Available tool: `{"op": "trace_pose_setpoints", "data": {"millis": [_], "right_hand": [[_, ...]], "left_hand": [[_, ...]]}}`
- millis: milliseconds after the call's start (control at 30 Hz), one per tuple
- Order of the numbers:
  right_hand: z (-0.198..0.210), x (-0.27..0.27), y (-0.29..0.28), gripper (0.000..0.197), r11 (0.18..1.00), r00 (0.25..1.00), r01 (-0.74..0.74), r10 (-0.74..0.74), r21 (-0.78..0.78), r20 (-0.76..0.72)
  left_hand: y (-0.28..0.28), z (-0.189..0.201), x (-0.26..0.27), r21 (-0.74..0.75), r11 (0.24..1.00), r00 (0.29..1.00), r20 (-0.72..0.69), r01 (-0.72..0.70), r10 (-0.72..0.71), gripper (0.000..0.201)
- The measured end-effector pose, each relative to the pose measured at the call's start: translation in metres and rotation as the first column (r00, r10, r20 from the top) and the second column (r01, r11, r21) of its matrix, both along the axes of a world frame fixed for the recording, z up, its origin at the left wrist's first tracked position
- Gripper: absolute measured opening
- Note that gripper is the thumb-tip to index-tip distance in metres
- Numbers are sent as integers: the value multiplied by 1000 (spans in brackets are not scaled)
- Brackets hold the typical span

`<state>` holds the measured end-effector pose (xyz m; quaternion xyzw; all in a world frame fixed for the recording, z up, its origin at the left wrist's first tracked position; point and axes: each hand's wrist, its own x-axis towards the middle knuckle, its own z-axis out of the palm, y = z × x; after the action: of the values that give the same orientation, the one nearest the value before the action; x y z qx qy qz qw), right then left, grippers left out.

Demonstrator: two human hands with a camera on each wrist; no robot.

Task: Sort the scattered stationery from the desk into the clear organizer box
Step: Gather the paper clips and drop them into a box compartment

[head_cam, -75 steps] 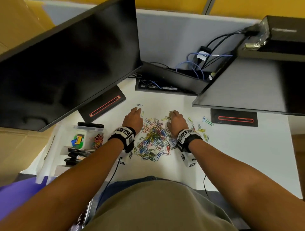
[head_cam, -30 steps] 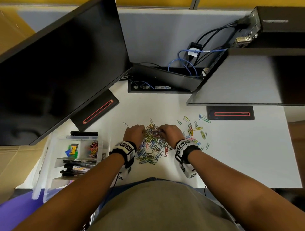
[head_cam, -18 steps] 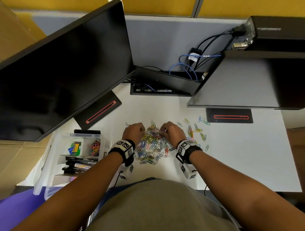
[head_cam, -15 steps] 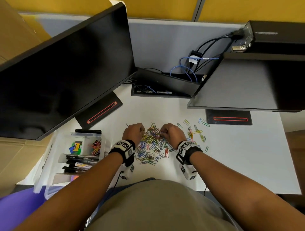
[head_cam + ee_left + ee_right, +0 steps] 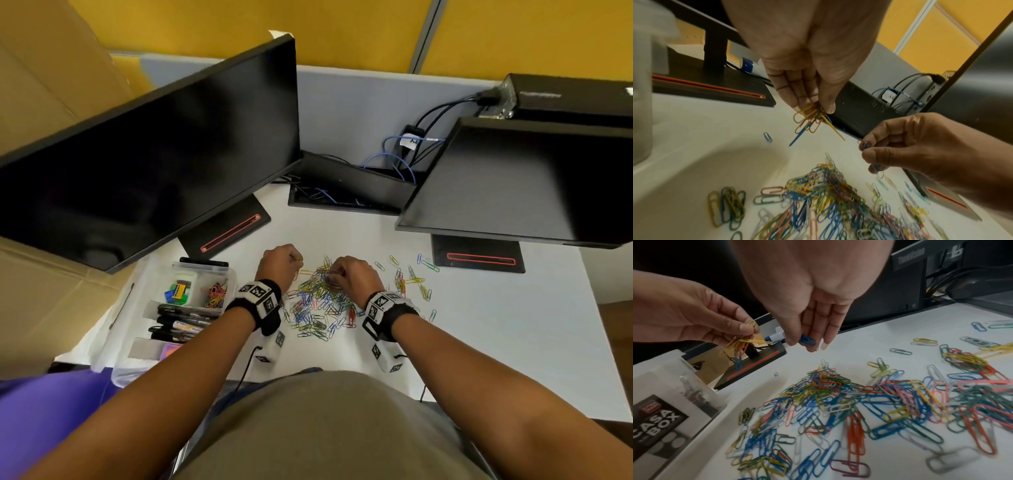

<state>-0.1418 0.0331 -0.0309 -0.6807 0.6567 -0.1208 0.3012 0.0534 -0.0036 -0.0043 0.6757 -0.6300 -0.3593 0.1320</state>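
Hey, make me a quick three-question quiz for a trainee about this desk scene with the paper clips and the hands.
1. True or false: the left hand pinches a bunch of clips lifted off the desk.
2. Multiple choice: the clip in the right hand is A) red B) blue C) white.
3. Fill in: seen from the head camera, the organizer sits to the ____ of the pile.

Key: 1 true; 2 B; 3 left.
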Motion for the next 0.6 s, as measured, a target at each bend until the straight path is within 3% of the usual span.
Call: {"op": "trace_pose_setpoints", "data": {"millis": [300,600], "right_hand": [[23,46,-16,12,996,996,-70,73,-55,53],[36,105,-27,12,984,981,-159,167,-86,95]], "left_hand": [[7,29,35,-92,988,992,-24,-125,123,3],[26,52,102,-182,923,940,-83,-340,330,4]]}}
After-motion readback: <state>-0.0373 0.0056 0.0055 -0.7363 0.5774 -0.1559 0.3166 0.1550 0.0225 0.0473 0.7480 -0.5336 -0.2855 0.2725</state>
